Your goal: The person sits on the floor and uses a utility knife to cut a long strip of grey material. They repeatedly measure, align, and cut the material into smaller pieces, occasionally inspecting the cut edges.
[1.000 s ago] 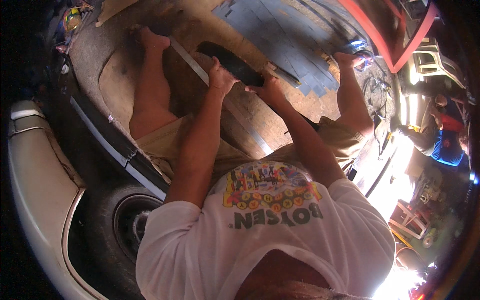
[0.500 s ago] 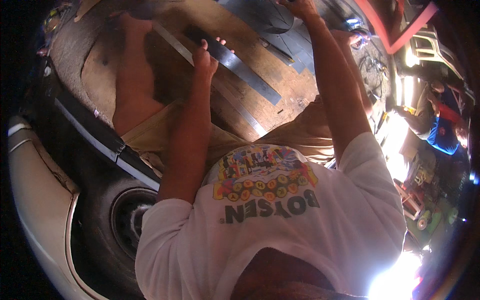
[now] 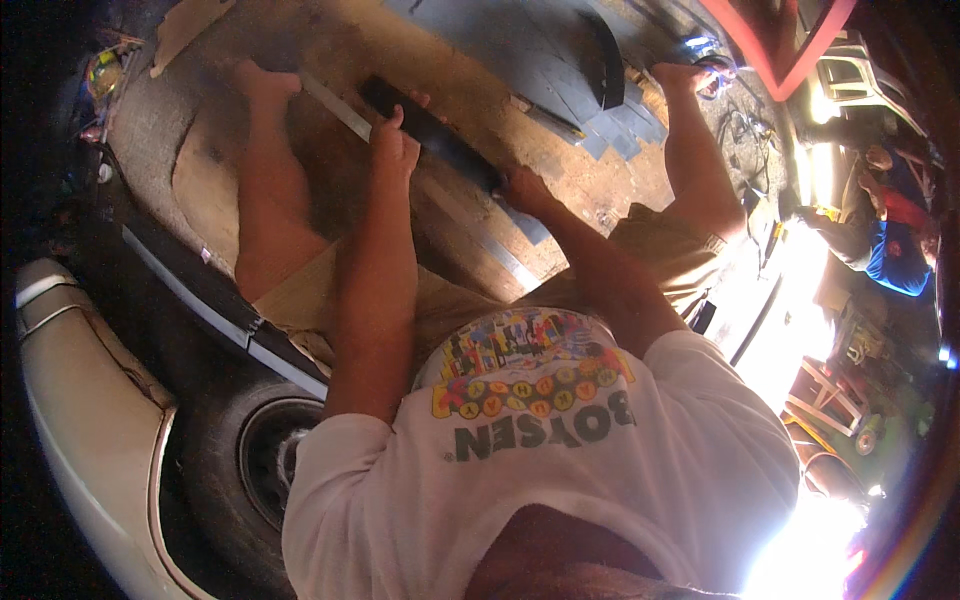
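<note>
A long, flat dark strip [image 3: 455,152] lies slantwise between my legs, over a brown board. My left hand [image 3: 396,145] is closed round its upper part, thumb up on the near side and fingertips at the far edge. Farther down the strip, my right hand [image 3: 527,192] grips it; those fingers are partly hidden by the hand itself. The strip's bluish lower end [image 3: 528,228] shows below my right hand. A thin pale metal strip [image 3: 340,106] runs alongside, under my left forearm.
Dark grey flat pieces [image 3: 490,50] are spread at the far side, with a curved black strip [image 3: 606,62] on them. A car wheel [image 3: 262,455] and pale car body [image 3: 85,400] stand at left. Red bars [image 3: 775,80] rise at far right; another person [image 3: 890,255] sits beyond.
My right hand has come back from the far grey pieces to the dark strip and now grips it. My left hand keeps its hold and has shifted slightly left.
</note>
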Motion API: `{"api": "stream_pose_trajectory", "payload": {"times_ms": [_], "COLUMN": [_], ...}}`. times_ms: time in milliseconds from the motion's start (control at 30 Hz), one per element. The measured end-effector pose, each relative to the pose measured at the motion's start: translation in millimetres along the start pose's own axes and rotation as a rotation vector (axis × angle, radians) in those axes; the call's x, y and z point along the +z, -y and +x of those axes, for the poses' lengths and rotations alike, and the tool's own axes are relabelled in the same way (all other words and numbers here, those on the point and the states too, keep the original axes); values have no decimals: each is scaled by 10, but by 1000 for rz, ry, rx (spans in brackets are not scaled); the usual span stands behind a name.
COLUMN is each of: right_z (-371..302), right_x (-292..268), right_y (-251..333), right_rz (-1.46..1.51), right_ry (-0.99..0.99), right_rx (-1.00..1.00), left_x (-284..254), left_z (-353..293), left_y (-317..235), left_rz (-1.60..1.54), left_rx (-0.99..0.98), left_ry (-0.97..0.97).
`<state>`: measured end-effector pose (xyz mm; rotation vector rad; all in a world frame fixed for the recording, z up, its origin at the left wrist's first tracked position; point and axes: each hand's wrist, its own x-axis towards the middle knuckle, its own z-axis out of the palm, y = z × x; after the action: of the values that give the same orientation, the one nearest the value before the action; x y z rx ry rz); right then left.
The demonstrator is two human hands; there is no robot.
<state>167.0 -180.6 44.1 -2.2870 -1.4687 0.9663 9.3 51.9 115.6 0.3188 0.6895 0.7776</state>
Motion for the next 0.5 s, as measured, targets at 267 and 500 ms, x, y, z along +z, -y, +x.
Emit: {"api": "stream_pose_trajectory", "payload": {"times_ms": [267,500], "right_z": [74,811], "right_x": [-893,-1762], "right_y": [2,-598], "right_rz": [408,-72], "right_ry": [578,-977], "right_rx": [-31,560], "left_x": [41,-470], "left_z": [243,425], "left_y": [-451,-625], "left_rz": [-26,122], "left_rx": [89,79], "left_ry": [21,-253]}}
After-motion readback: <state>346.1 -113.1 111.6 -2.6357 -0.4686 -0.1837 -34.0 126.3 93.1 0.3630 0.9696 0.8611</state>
